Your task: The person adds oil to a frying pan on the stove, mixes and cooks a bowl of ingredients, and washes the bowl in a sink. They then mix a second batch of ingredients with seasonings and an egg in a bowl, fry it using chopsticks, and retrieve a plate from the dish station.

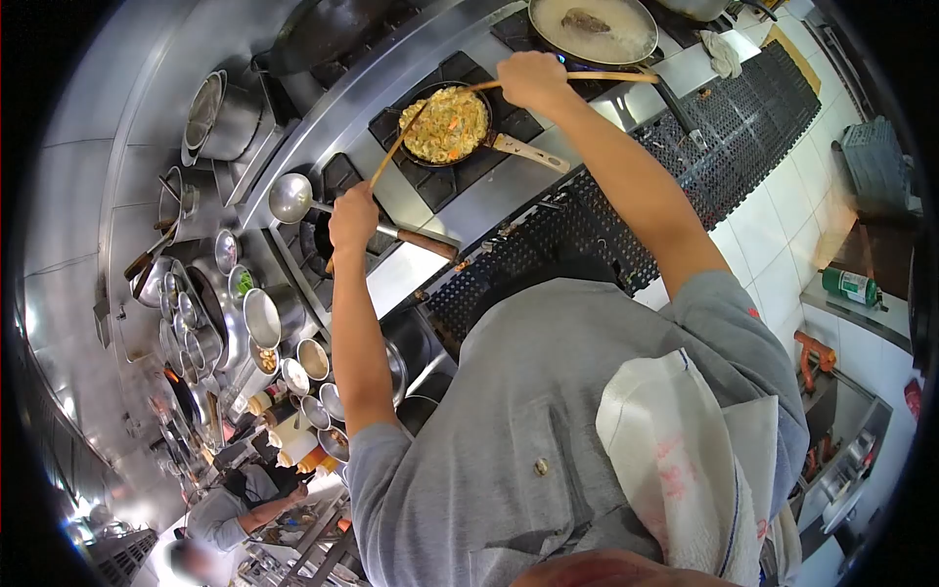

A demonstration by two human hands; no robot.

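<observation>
My left hand (354, 217) is closed round a long wooden utensil (389, 157), whose upper end reaches into a black frying pan (492, 139) on the stove. My right hand (533, 80) grips another wooden utensil (611, 75), with one end at the pan's rim and the other pointing right. Yellow food with orange and green bits (445, 125) fills the pan. The pan's light handle (531, 153) points down and right, held by neither hand. Just beside my left hand lies a metal ladle (290, 198) with a brown wooden handle.
A wide pan of pale liquid (593, 44) sits at the top, with a dark handle. Metal pots (233, 122) stand left. Small bowls (262, 318) and sauce bottles cluster lower left. A co-worker (217, 519) is at the bottom left. A white cloth (722, 55) lies upper right.
</observation>
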